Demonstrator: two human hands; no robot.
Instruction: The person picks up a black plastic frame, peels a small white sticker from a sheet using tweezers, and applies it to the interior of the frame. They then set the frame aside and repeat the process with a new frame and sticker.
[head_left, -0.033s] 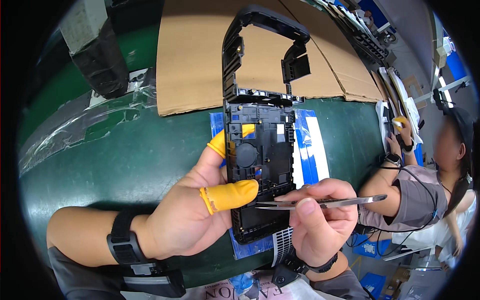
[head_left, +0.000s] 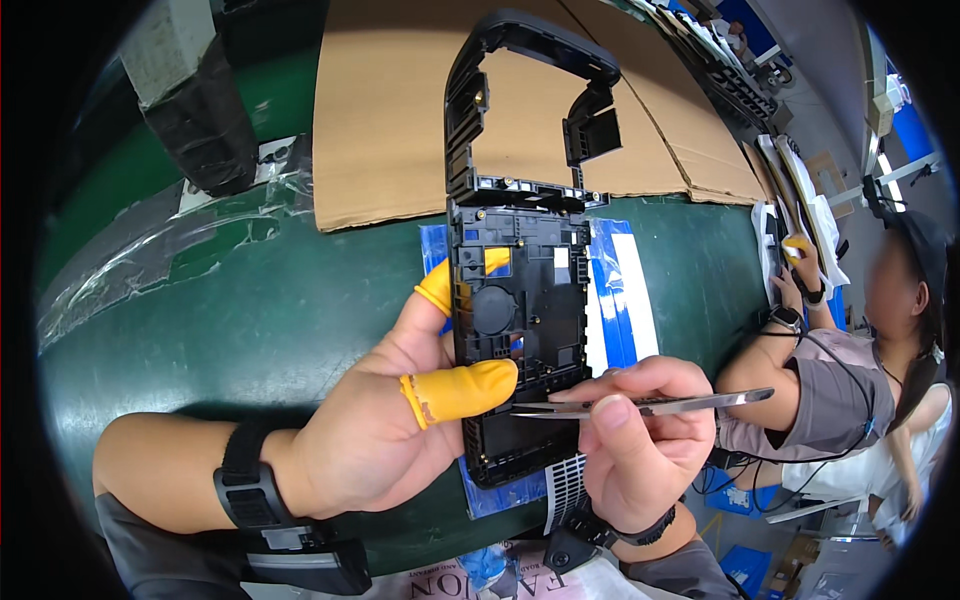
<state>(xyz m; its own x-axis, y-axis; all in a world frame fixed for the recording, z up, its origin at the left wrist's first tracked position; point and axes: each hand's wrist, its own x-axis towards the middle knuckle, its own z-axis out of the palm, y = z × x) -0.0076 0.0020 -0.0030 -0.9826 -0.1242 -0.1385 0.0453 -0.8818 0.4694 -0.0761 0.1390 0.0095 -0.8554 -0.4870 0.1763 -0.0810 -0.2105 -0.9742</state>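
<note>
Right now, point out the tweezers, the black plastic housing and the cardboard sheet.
Tweezers [head_left: 692, 404], head view: rear shank.
Black plastic housing [head_left: 550, 328], head view: flat inner panel.
Cardboard sheet [head_left: 392, 115], head view: left part.

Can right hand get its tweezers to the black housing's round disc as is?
Likely yes: the round disc is uncovered. The left thumb sits near the direct line from the tweezers, but the right hand looks free to approach from the right.
</note>
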